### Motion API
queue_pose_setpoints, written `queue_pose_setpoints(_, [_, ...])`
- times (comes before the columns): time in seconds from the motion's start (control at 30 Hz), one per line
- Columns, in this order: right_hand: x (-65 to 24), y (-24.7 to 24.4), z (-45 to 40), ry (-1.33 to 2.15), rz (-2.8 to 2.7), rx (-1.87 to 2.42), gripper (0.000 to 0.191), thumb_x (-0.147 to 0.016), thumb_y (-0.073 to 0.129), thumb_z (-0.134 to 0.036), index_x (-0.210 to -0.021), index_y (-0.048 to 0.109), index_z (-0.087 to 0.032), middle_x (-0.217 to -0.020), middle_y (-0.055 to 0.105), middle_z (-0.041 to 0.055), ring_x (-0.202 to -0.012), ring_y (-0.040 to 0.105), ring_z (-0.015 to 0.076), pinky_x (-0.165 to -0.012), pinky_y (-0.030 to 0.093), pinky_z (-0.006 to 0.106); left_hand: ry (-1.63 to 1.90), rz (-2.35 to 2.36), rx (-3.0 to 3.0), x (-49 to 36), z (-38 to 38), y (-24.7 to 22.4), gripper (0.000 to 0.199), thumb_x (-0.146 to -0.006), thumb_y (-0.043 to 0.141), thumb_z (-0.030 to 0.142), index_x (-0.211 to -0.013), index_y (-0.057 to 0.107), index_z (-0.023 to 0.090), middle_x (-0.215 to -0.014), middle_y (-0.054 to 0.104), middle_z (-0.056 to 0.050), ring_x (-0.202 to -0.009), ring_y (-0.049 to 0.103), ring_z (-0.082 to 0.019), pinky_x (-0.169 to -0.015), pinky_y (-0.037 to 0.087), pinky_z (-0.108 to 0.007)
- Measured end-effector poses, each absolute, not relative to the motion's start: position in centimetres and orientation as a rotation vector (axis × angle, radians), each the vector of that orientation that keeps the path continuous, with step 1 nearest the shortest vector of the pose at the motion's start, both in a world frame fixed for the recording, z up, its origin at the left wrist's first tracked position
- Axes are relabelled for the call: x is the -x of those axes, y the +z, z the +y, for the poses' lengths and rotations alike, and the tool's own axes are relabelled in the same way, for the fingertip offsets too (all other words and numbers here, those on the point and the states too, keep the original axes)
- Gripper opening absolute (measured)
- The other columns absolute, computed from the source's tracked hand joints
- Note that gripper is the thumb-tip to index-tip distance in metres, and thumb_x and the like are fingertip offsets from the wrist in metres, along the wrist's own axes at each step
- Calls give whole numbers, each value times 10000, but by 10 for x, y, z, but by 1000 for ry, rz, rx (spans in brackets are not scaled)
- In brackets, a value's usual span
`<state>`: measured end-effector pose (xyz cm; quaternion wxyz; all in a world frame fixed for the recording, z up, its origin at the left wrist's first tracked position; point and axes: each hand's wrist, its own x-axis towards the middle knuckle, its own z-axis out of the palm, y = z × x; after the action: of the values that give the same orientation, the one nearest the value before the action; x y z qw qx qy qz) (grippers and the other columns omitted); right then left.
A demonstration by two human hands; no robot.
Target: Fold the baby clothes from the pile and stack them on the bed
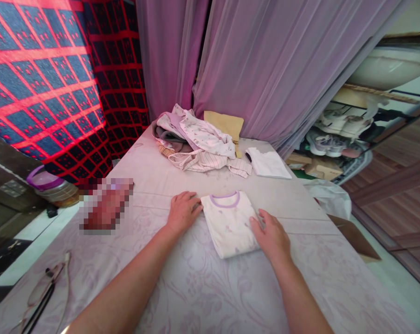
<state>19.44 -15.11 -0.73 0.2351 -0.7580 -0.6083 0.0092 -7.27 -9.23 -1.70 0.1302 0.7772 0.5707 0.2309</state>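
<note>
A small white shirt [232,227] with a lilac neckband and a faint print lies folded into a neat, roughly square packet on the table. Beside its upper left corner rests my left hand [184,212], fingers loosely stretched and their tips at the cloth's edge. My right hand [273,235] is at the opposite side, thumb against the shirt's right edge and fingers apart from it. Neither hand grips the cloth. Farther back sits a loose heap of clothes [199,137], printed, striped and lilac. A folded white garment [268,163] lies to the right of that heap.
The table [203,292] has a pale floral cover. Eyeglasses [44,287] and a blurred-out reddish item [107,206] lie on its left side. Yellow cloth [225,123] is behind the heap. Purple curtains [244,60] hang at the back; a shoe rack [335,134] stands right.
</note>
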Motion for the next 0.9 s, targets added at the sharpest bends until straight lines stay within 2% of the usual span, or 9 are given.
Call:
queue_pose_setpoints(0.07, [-201, -4, -145, 223, -1676, 2341, 460, -823, 453, -508, -1112, 616, -189, -991, 682, 105, -833, 627, 251, -679, 447, 344, 664, 1657, -2249, 73, -91, -17, 184, -834, 594, 324, -997, 677, 297, -1255, 600, -27, -1213, 468, -265, -976, 343, -470])
queue_pose_setpoints(0.13, [-201, 3, -141, 379, -1734, 2461, 437, -833, 433, -539, -1032, 642, -211, -905, 691, 78, -784, 625, 233, -628, 414, 305, 664, 1654, -2235, 73, -91, -17, 157, -817, 615, 310, -961, 677, 297, -1261, 598, -18, -1227, 458, -265, -983, 336, -468])
queue_pose_setpoints(0.23, [-200, 14, -133, 434, -1850, 2438, 372, -846, 434, -505, -907, 654, -211, -785, 679, 49, -721, 609, 197, -587, 370, 264, 694, 1654, -2204, 72, -91, -17, 103, -818, 612, 295, -900, 676, 294, -1245, 610, -5, -1228, 461, -259, -980, 334, -462])
queue_pose_setpoints(0.3, [-204, 21, -124, 391, -1864, 2386, 347, -846, 444, -488, -895, 654, -217, -748, 669, 31, -691, 596, 180, -575, 359, 252, 737, 1646, -2190, 72, -91, -18, 88, -828, 601, 290, -877, 674, 291, -1232, 619, -1, -1222, 467, -252, -975, 337, -456])
queue_pose_setpoints(0.43, [-216, 25, -102, 239, -1813, 2371, 354, -836, 472, -483, -1000, 652, -227, -835, 685, 44, -726, 601, 197, -597, 380, 273, 766, 1589, -2227, 69, -93, -18, 82, -835, 591, 289, -854, 670, 278, -1231, 622, 0, -1233, 454, -252, -995, 318, -467])
queue_pose_setpoints(0.53, [-212, 16, -99, -16, -1823, 2265, 361, -815, 519, -351, -1125, 614, -194, -1030, 667, 93, -867, 604, 229, -700, 420, 318, 725, 1595, -2246, 68, -94, -19, 79, -822, 602, 265, -855, 673, 274, -1223, 626, -5, -1239, 447, -266, -1014, 290, -495])
queue_pose_setpoints(0.6, [-200, 8, -106, -188, -1866, 2020, 320, -817, 507, -291, -1096, 624, -185, -1096, 642, 105, -954, 585, 233, -789, 426, 338, 712, 1600, -2251, 67, -94, -20, 77, -819, 605, 265, -849, 675, 272, -1220, 628, -6, -1236, 448, -269, -1016, 285, -500])
queue_pose_setpoints(0.73, [-159, 2, -129, -53, -2105, 1566, 166, -833, 528, -316, -897, 651, -225, -930, 665, 47, -894, 594, 182, -812, 436, 288, 713, 1591, -2267, 68, -93, -21, 80, -823, 598, 278, -850, 673, 273, -1222, 625, -4, -1235, 448, -265, -1018, 284, -497])
queue_pose_setpoints(0.9, [-128, 4, -138, -10, -2293, 1656, 187, -773, 639, -339, -932, 650, -240, -894, 649, 33, -871, 578, 201, -747, 425, 294, 705, 1587, -2273, 69, -93, -20, 93, -826, 590, 275, -871, 671, 270, -1223, 623, -11, -1231, 450, -262, -1024, 280, -491])
